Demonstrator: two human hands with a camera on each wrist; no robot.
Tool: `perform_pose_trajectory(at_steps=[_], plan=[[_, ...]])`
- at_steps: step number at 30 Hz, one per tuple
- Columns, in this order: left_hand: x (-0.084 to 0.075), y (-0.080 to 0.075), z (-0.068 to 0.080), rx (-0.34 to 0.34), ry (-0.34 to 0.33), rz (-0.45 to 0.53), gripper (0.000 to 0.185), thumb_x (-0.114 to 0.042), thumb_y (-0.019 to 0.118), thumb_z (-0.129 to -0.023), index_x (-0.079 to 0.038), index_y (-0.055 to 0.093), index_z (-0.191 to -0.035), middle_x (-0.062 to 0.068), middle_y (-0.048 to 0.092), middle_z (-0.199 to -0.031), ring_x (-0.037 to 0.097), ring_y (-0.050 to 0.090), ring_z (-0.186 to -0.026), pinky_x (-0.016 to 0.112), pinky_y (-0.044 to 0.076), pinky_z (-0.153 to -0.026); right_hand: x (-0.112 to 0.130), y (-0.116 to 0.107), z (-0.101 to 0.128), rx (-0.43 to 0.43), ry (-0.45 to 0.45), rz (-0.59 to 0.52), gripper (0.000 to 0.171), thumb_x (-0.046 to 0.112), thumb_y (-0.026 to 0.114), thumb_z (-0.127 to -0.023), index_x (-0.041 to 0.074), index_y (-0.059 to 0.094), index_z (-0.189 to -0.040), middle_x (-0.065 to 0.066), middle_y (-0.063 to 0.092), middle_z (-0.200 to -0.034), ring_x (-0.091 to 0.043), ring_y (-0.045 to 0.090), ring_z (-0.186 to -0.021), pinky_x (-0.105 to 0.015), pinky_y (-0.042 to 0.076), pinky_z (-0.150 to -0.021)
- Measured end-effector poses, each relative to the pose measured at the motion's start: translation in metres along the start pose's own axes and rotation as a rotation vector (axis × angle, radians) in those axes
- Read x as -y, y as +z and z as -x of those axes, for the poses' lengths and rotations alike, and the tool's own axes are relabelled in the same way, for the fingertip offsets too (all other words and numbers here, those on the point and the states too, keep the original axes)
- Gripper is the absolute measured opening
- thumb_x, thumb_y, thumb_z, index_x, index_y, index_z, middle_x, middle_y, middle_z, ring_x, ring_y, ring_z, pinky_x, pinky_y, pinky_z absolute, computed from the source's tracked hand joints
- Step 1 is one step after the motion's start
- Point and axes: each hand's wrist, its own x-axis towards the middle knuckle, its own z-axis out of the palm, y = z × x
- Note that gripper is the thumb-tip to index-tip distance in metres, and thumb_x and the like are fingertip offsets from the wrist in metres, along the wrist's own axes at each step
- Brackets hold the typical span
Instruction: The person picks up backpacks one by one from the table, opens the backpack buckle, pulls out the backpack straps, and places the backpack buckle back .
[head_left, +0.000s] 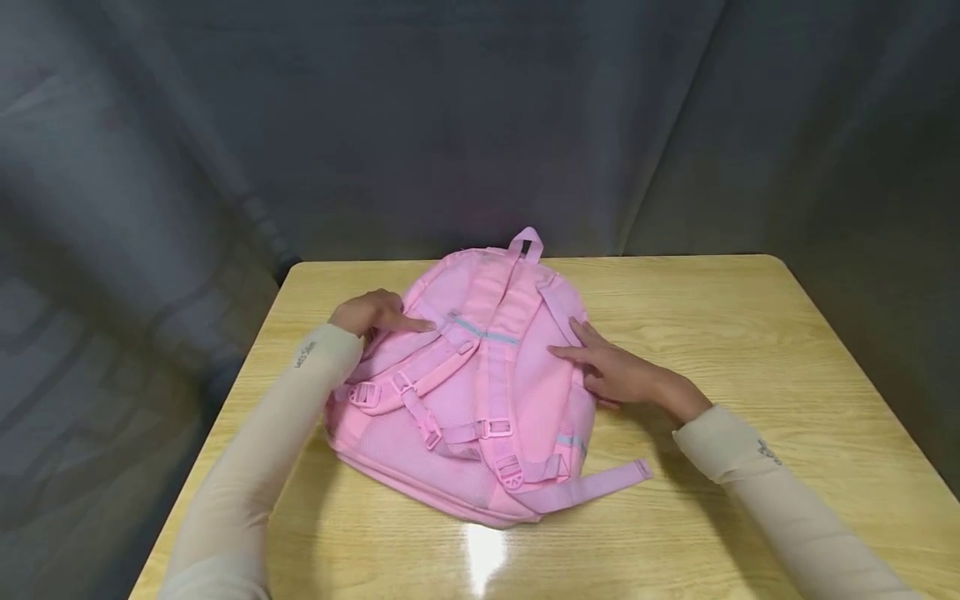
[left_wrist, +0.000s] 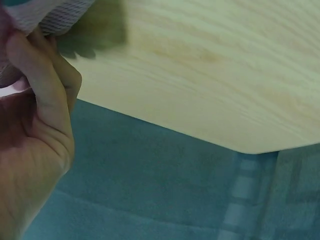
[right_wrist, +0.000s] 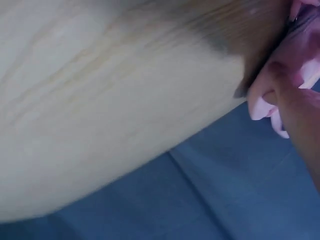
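A pink backpack point(head_left: 442, 408) lies on the table with its padded shoulder straps facing up and its top loop point(head_left: 528, 244) pointing away. At its left side, my left hand point(head_left: 378, 312) holds the edge, one finger stretched across the fabric. In the left wrist view the other fingers point(left_wrist: 52, 85) bend around the bag's mesh side. My right hand point(head_left: 611, 367) rests on the right side, two spread fingers lying on the back panel. The right wrist view catches only part of this hand point(right_wrist: 292, 97) against the pink fabric.
The light wooden table point(head_left: 750, 358) reaches beyond the bag on both sides. Dark grey curtains point(head_left: 450, 125) hang behind it and along its sides. A loose webbing strap end point(head_left: 607, 485) sticks out from the bag's lower right corner onto the table.
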Motion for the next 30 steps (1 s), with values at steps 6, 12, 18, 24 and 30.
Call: perform_pose_trajectory(at_steps=[6, 12, 18, 24, 30], plan=[[-0.008, 0.009, 0.004, 0.012, 0.047, -0.041, 0.078, -0.085, 0.062, -0.070, -0.010, 0.059, -0.092, 0.006, 0.054, -0.080, 0.021, 0.061, -0.065, 0.030, 0.052, -0.052, -0.012, -0.003, -0.007, -0.072, 0.087, -0.163, 0.037, 0.018, 0.048, -0.100, 0.007, 0.060, -0.134, -0.023, 0.006, -0.165, -0.042, -0.002, -0.152, -0.065, 0.007, -0.121], [-0.020, 0.023, 0.011, -0.005, 0.072, -0.020, 0.076, -0.085, 0.059, -0.073, -0.010, 0.060, -0.085, 0.007, 0.057, -0.080, 0.020, 0.062, -0.059, 0.030, 0.054, -0.050, -0.020, 0.001, -0.016, -0.183, 0.133, -0.096, 0.030, 0.034, 0.056, -0.100, 0.009, 0.053, -0.117, -0.025, 0.005, -0.165, -0.045, -0.003, -0.151, -0.064, 0.005, -0.122], [-0.033, 0.038, 0.016, -0.050, 0.063, 0.000, 0.072, -0.084, 0.057, -0.074, -0.012, 0.055, -0.069, 0.006, 0.054, -0.073, 0.020, 0.060, -0.055, 0.029, 0.052, -0.045, -0.028, 0.003, -0.020, -0.223, 0.148, 0.008, 0.049, 0.034, 0.055, -0.101, 0.000, 0.042, -0.134, -0.030, 0.006, -0.163, -0.050, -0.003, -0.149, -0.064, 0.004, -0.122], [-0.045, 0.050, 0.022, -0.060, 0.055, 0.041, 0.071, -0.083, 0.058, -0.076, -0.012, 0.053, -0.065, 0.006, 0.052, -0.070, 0.021, 0.060, -0.056, 0.029, 0.052, -0.046, -0.039, -0.005, -0.020, -0.156, 0.166, 0.118, 0.071, 0.038, 0.045, -0.104, 0.001, 0.016, -0.158, -0.024, -0.001, -0.165, -0.049, -0.006, -0.150, -0.066, 0.004, -0.121], [-0.053, 0.059, 0.023, -0.081, 0.068, 0.043, 0.069, -0.080, 0.058, -0.078, -0.013, 0.054, -0.062, 0.003, 0.049, -0.065, 0.020, 0.059, -0.054, 0.028, 0.050, -0.045, -0.047, -0.011, -0.020, -0.129, 0.180, 0.145, 0.068, 0.038, 0.042, -0.106, 0.004, 0.015, -0.158, -0.022, -0.001, -0.166, -0.048, -0.007, -0.150, -0.068, 0.004, -0.120]])
